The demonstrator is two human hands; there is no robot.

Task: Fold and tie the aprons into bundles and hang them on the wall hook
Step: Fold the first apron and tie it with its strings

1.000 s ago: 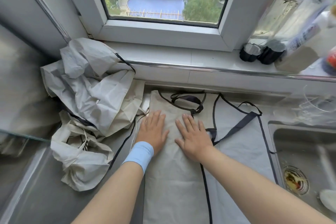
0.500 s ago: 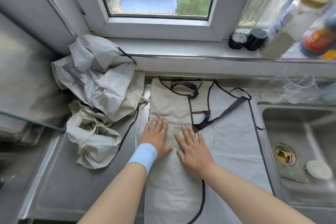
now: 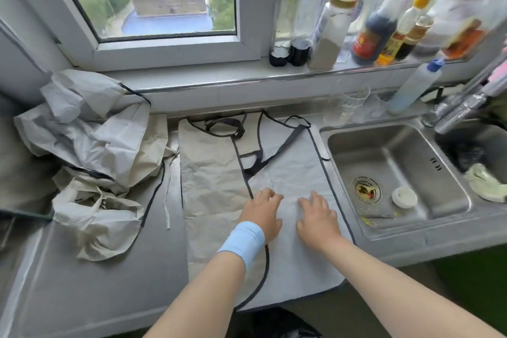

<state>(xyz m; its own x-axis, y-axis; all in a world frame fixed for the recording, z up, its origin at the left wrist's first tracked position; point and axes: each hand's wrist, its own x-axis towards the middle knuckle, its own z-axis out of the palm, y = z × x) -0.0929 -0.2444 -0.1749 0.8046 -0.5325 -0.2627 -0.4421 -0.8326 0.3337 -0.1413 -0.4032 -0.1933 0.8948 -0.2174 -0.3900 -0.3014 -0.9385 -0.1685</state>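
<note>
A pale grey apron (image 3: 290, 170) with dark trim lies flat on the steel counter, its left part folded over so the beige underside (image 3: 211, 178) faces up. Dark straps (image 3: 227, 127) lie looped at its far end. My left hand (image 3: 262, 212), with a light blue wristband, rests on the grey part beside the fold's dark edge, fingers slightly bent. My right hand (image 3: 317, 217) rests on the same cloth a little to the right, near the sink edge. Neither hand grips anything. A crumpled heap of more aprons (image 3: 93, 156) sits at the left.
A steel sink (image 3: 395, 173) with a drain and a small white cap lies right of the apron. Several bottles (image 3: 356, 22) stand on the window sill. A glass (image 3: 348, 104) and a tap (image 3: 461, 110) are behind the sink. The counter's front edge (image 3: 96, 318) is near me.
Both hands have slid right, off the folded beige part and onto the grey part nearer the sink. The view has swung right and pulled back.
</note>
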